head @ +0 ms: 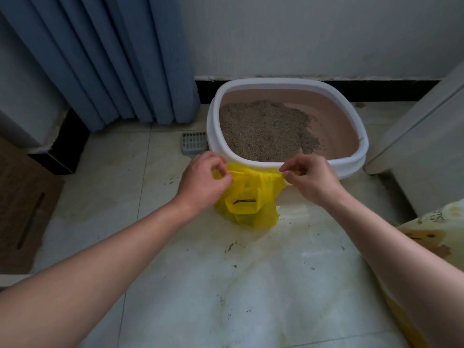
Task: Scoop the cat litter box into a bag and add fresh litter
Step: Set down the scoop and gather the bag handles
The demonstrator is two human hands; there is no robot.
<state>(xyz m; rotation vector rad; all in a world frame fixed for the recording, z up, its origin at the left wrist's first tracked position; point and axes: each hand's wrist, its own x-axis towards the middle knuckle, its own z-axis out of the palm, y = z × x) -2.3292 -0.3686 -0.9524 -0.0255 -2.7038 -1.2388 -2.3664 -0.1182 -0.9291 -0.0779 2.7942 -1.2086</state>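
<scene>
Litter box [213, 126], left hand [203, 179] and right hand [311, 179] pinching yellow bag [253, 197] rim, forearms extended

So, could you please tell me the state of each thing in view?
Yellow bag: stands on the floor, top stretched between both hands.
Left hand: pinches the bag's left handle.
Right hand: pinches its right handle.
Litter box: uncovered, litter piled toward its left side.
Scoop: lies on the floor, untouched.
Floor: strewn with grains.
</scene>
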